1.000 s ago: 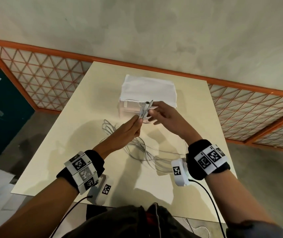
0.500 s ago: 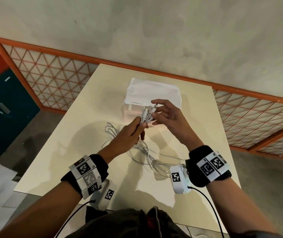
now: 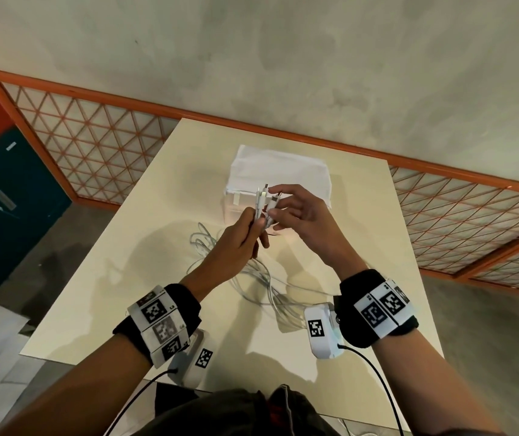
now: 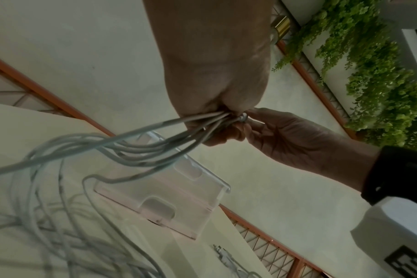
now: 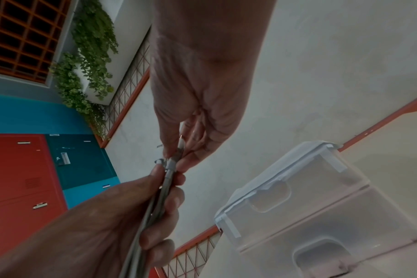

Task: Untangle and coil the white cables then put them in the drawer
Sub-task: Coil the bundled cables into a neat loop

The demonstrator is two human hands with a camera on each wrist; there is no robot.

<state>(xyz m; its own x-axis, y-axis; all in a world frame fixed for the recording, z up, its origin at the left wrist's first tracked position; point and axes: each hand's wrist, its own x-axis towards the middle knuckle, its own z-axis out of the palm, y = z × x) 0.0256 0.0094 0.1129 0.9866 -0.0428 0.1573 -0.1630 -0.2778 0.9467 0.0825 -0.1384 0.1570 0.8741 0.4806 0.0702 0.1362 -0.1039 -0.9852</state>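
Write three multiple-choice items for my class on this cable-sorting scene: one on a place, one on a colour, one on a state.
1. Where does the drawer box stand?
A. on the table, beyond the hands
B. on the floor
C. on the person's lap

2. What colour are the cables?
A. black
B. white
C. red

3. What is the left hand doing?
A. lying flat on the table
B. hanging empty
C. gripping a bunch of cable ends

Key:
1 A, it sits on the table past both hands.
2 B, the loose loops look white.
3 C, its fingers curl round the bunch while the right hand pinches the plugs.
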